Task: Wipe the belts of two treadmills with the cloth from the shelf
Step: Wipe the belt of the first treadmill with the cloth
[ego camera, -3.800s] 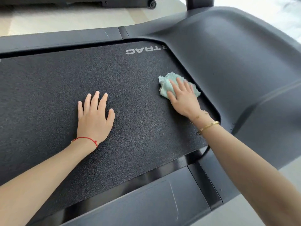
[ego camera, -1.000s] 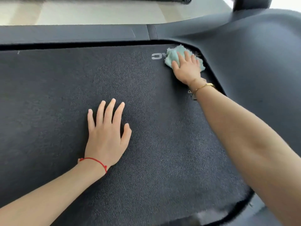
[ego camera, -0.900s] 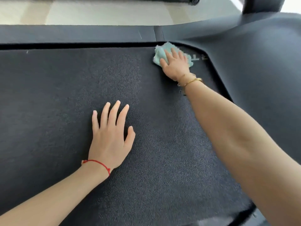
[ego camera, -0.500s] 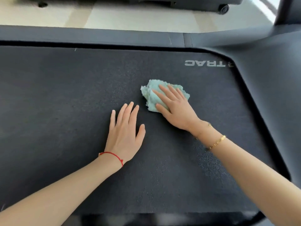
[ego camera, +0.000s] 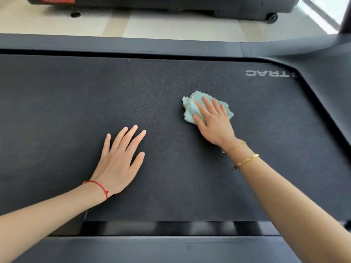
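1. the crumpled pale green terry cloth (ego camera: 190, 111) lies on the dark textured treadmill belt (ego camera: 57, 111), right of its middle.
2. the right hand (ego camera: 213, 120) presses flat on the cloth, fingers straight and slightly spread.
3. the left hand (ego camera: 118, 160) rests palm down on the bare belt, fingers spread, well apart from the cloth.
4. grey upside-down lettering (ego camera: 269, 73) sits near the belt's far right corner.
5. a second dark treadmill base (ego camera: 171, 2) stands beyond on the pale floor (ego camera: 171, 25).

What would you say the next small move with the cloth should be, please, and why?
Probably sweep the cloth leftward across the belt. The right hand presses it flat right of centre, while the wide stretch beyond the left hand, resting flat on the belt, seems unwiped.
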Demonstrator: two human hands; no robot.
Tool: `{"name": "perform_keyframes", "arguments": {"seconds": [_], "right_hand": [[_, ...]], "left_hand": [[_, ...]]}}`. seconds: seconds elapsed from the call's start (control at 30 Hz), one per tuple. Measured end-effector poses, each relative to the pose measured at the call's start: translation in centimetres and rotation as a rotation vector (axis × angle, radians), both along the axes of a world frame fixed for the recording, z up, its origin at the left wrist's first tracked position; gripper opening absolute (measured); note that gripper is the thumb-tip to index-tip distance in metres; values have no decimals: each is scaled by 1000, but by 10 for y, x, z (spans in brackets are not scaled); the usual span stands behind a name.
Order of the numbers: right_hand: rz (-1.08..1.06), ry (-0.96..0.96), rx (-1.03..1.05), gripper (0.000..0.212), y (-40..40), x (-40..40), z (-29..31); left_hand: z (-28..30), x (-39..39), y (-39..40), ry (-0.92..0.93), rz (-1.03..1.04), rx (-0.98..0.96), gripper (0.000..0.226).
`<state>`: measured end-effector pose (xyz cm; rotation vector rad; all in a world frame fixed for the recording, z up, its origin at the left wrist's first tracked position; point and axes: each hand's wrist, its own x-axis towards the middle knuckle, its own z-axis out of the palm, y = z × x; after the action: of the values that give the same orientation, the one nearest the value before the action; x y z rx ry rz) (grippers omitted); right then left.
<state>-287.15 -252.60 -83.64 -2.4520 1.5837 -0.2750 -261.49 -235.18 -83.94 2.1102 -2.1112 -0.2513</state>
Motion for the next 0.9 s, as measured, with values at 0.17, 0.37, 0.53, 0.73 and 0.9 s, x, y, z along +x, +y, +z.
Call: {"name": "perform_keyframes", "arguments": {"seconds": [0.17,0.37,0.53,0.73,0.9], "right_hand": [[249,-56,-15,56,95,47,0],[344,-40,22,53,140,44,7],[-47,3,17,58,67,40,4],[120,-3,6,56,146,91,6],[339,38,47,53,221,118,16]], "left_hand": [[-2,48,9,-59,11,-13,63],[-4,83,23,-47,-20,-32,63],[-6,83,26,-13,-8,-66,63],[-6,87,26,-21,-31,-65,64],[-6,123,42,-47,-23,-53,65]]}}
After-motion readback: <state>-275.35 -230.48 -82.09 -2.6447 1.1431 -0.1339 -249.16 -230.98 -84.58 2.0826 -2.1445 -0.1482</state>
